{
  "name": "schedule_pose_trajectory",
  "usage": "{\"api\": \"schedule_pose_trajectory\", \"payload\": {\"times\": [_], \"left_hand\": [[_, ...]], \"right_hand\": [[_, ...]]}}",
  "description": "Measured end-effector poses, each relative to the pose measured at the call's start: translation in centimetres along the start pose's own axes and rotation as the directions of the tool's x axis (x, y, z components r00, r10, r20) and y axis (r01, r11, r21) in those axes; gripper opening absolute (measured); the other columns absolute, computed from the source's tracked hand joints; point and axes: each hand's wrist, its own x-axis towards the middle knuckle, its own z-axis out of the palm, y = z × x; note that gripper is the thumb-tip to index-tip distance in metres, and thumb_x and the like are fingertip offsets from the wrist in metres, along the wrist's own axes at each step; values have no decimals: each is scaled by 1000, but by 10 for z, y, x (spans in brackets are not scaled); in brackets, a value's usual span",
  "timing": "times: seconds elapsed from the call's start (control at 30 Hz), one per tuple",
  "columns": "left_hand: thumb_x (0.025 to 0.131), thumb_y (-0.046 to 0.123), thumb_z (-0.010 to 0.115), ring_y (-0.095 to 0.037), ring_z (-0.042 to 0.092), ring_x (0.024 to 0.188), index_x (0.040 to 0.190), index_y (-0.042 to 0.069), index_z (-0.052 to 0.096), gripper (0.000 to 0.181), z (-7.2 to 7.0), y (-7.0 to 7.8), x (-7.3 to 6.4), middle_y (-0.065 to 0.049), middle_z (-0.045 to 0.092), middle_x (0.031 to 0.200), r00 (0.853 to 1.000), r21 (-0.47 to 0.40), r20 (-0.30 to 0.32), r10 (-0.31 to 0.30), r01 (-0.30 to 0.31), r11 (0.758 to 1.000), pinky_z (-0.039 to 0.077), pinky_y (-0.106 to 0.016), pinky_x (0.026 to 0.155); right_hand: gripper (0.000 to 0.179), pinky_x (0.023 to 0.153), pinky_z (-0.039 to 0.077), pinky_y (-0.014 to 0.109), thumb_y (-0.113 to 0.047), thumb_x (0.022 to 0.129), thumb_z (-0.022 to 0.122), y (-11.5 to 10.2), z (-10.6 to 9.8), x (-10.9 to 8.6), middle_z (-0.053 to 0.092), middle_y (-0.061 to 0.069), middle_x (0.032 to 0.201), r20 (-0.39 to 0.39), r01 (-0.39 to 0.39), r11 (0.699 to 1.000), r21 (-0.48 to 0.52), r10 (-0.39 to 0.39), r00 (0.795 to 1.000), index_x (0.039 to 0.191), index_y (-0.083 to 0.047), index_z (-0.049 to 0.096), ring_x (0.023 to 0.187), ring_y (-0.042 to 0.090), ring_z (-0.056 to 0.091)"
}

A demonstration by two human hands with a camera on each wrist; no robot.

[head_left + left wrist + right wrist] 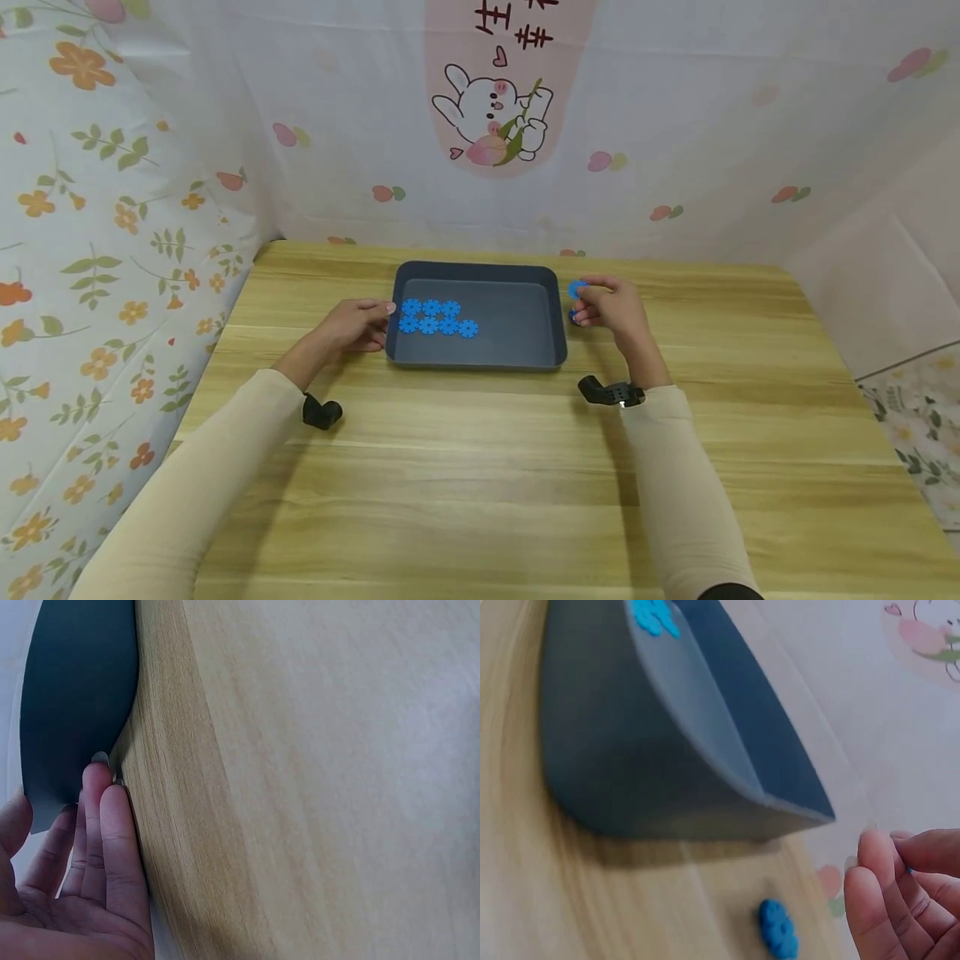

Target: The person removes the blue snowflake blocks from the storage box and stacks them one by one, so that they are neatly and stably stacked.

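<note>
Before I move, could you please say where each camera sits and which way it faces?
Head: worn on the head, facing forward and down at the tray; both sleeves, left grip and right grip show.
Left wrist: worn there, facing the tray's outside and table; left grip shows.
Right wrist: worn there, facing the tray's side and backdrop; right grip shows.
Shared: head and right wrist both show blue pieces inside the tray.

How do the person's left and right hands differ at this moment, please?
The left hand is at the left end of the tray, whereas the right hand is just past its right end. The left hand holds the tray's edge; the right hand pinches a blue disc. Both hands are bare, below beige sleeves.
</note>
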Motion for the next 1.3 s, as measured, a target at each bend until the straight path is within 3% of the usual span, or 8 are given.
{"api": "schedule_pose_trajectory", "payload": {"times": [0.4, 0.67, 0.97, 1.3], "left_hand": [[101, 41, 52, -11, 63, 71, 140, 11, 51, 50, -1, 1, -1, -6, 60, 98, 1000, 4, 6, -2, 2, 1000, 58, -25, 69], [101, 40, 52, -10, 63, 69, 140, 10, 50, 50, -1, 0, 0, -5, 61, 97, 1000, 1, 9, -4, 4, 1000, 58, -25, 68], [100, 41, 53, -11, 63, 71, 140, 11, 51, 50, -1, 1, 1, -5, 60, 97, 1000, -9, 1, -4, 4, 1000, 58, -25, 67], [100, 40, 54, -10, 63, 70, 139, 10, 52, 49, -1, -1, 2, -3, 61, 94, 1000, -21, 2, -6, 7, 1000, 58, -25, 66]], "right_hand": [[44, 56, 57, 25, -14, 98, 59, 26, -10, 2, 66, -1, 65, 17, -90, 996, -15, 90, 996, 137, 4, 50, 53, 8, 64], [45, 60, 59, 27, -9, 99, 56, 18, -8, -6, 67, 1, 67, 40, -173, 985, -14, 173, 984, 140, 6, 45, 55, 10, 66], [43, 55, 57, 23, -17, 99, 59, 38, -9, 8, 66, -4, 66, -12, -155, 987, -48, 155, 988, 137, 1, 51, 54, 7, 64], [45, 56, 56, 21, -18, 98, 60, 39, -8, 6, 65, -2, 68, -7, -153, 985, -77, 153, 988, 138, 0, 50, 54, 5, 62]]}}
